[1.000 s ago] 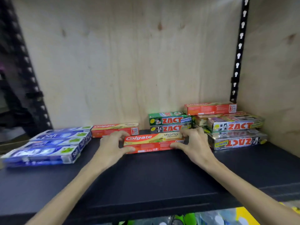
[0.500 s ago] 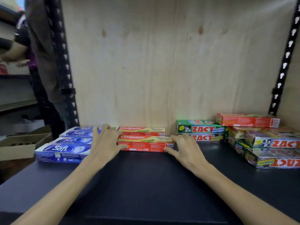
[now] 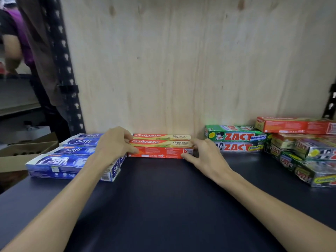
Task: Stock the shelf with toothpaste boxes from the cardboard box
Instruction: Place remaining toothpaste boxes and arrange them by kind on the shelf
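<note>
Left hand [image 3: 113, 144]: grips the front Colgate box's [image 3: 160, 151] left end.
Right hand [image 3: 205, 155]: fingers curled on its right end.
Shelf [image 3: 163, 197]: bare toward the wrists.

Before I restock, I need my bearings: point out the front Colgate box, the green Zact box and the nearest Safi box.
front Colgate box [image 3: 160, 153], head view, red front face.
green Zact box [image 3: 236, 136], head view, front face.
nearest Safi box [image 3: 60, 161], head view, top face.
</note>
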`<action>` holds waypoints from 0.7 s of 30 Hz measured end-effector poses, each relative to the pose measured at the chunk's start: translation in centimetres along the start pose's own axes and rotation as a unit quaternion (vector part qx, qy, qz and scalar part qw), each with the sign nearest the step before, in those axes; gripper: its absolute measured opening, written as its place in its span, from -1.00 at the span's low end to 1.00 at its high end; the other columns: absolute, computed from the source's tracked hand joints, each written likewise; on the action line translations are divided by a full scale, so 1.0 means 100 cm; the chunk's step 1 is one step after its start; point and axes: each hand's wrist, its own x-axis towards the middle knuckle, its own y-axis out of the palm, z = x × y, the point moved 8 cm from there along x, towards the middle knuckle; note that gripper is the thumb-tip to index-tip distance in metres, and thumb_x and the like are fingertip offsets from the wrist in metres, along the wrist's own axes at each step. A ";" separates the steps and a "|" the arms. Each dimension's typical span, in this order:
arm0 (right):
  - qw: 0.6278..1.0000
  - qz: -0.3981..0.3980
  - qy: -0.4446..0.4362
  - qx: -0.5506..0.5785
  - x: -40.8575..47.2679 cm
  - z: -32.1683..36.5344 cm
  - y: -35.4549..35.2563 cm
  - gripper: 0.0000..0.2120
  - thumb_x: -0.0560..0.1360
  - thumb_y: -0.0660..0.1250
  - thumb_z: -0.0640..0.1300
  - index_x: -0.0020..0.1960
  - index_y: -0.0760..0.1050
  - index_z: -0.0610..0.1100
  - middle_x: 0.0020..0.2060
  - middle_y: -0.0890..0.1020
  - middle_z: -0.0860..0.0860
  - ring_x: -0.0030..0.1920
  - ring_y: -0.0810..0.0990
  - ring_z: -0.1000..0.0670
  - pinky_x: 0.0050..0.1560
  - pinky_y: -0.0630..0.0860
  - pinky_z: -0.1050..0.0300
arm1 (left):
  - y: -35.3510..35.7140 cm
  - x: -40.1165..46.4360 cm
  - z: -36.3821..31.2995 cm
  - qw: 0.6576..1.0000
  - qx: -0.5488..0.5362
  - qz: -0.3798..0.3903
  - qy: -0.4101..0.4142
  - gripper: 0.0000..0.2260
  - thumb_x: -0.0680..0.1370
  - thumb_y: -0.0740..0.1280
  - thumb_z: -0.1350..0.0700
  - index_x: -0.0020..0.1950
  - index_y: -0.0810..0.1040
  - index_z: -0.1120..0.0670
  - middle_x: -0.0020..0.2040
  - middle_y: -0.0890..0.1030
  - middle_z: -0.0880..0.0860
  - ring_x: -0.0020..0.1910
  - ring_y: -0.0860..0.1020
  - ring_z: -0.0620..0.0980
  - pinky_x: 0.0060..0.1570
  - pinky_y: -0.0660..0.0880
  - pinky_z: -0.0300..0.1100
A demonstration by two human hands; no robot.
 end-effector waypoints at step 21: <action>0.992 -0.078 0.080 0.064 -0.036 -0.016 -0.041 -0.37 0.50 0.41 0.26 0.40 0.47 -0.11 0.03 0.65 0.02 0.19 0.53 -0.02 0.20 0.54 -0.04 | -0.007 -0.044 -0.050 0.990 -0.093 -0.028 0.101 -0.59 0.46 0.53 -0.06 0.26 0.63 0.05 0.13 0.65 -0.04 0.15 0.58 -0.05 0.15 0.41 -0.21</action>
